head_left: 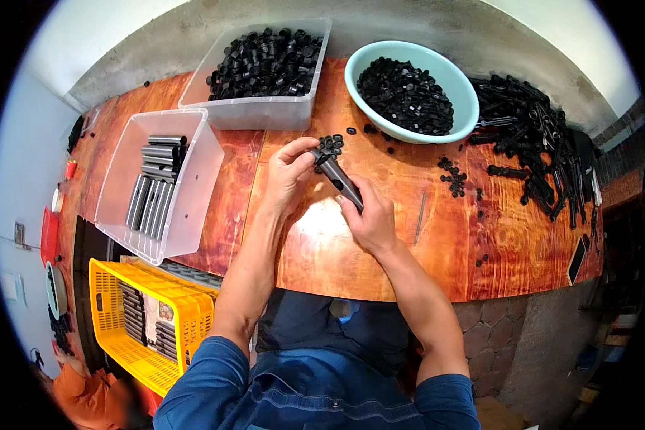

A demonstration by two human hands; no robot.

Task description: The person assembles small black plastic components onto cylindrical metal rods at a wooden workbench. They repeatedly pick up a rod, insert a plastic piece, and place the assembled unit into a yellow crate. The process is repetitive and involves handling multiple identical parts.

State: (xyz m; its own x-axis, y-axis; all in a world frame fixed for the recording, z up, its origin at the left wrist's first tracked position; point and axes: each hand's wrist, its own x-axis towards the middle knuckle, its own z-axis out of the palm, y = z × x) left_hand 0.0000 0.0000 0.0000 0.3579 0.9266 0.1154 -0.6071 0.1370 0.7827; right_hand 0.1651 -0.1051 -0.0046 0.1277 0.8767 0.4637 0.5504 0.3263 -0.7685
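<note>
My right hand [373,215] is wrapped round the lower part of a dark grey metal tube [342,182], which has a hole in its side. The tube slants up and left over the wooden table. At its upper end, my left hand [292,170] is closed in a pinch of thumb and fingertips. Whatever sits between those fingertips is too small to make out. Just beyond the tube's upper end lies a little pile of small black plastic pieces [330,145].
A clear bin [202,161] with metal tubes stands left; behind it, another clear bin [265,113] holds black caps. A pale blue basin [468,107] contains small black parts. Long black parts [545,147] heap at right. Below left are a yellow crate [193,315] and a person in orange [82,390].
</note>
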